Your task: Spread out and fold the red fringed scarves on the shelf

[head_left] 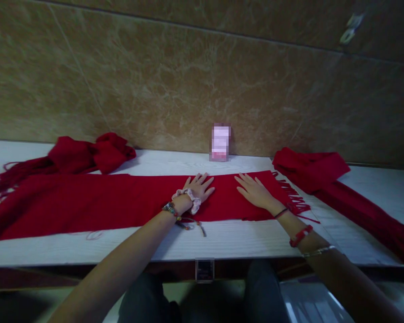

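Observation:
A long red scarf lies spread flat along the white table, its fringe at the right end. My left hand rests palm down on the scarf's middle stretch, fingers spread; a scrunchie and a beaded bracelet circle that wrist. Nearer the fringed end, my right hand also presses flat on the cloth with its fingers apart. Neither hand grips anything. The scarf's left end runs out to the picture's edge.
A crumpled red scarf lies at the back left, another folded red scarf at the right. A blurred-out phone-like object leans on the marbled wall. The white table's front edge is close to my legs.

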The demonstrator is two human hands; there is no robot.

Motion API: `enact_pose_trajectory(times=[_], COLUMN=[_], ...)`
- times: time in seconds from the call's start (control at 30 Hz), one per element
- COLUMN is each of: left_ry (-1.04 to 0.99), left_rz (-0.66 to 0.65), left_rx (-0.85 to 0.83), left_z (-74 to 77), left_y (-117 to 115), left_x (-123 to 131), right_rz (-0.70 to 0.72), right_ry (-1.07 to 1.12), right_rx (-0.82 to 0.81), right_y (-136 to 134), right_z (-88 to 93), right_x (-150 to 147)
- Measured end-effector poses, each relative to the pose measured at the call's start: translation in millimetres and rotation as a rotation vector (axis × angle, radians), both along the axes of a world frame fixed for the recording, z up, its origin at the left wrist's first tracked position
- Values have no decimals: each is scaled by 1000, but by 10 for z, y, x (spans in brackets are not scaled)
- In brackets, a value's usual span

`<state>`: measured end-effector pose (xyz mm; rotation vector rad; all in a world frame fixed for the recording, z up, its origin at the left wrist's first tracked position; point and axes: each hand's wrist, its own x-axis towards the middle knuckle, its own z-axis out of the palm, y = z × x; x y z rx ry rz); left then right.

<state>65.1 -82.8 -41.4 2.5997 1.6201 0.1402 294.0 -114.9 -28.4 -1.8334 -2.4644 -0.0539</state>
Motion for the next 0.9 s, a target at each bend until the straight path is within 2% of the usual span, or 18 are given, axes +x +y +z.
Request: enact_pose_trajectory(times=[0.17,0.3,0.4,0.47,0.57,0.63,0.73,0.83,0.9], left_ry=[59,110,96,82,80,91,114,145,162], left_rz=[36,72,47,56,142,218,234,183,196], left_rx=[-11,2,22,36,50,18,-27,-20,-23], left_z=[53,52,53,68,95,99,84,85,97], left_y=[52,50,25,5,-21,-25,-13,-8,-11], left_x=[-432,-676,-701,-696,-738,-808,-945,-1140,-1341], right_rz=[-30,-62,-38,64,243,295,285,268,263], right_ry=[11,-14,-16,12,67,83,77,80,85], right_rx=[6,-12,21,57,32,-9,-41,-27,-15], right_y=[-13,-19,3,24,45,45,33,25,26], right_z=[-21,24,124,185,194,138,23,-47,-62], right_x=[127,54,-208,-492,-940,-1148,-1258,-1224,-1198])
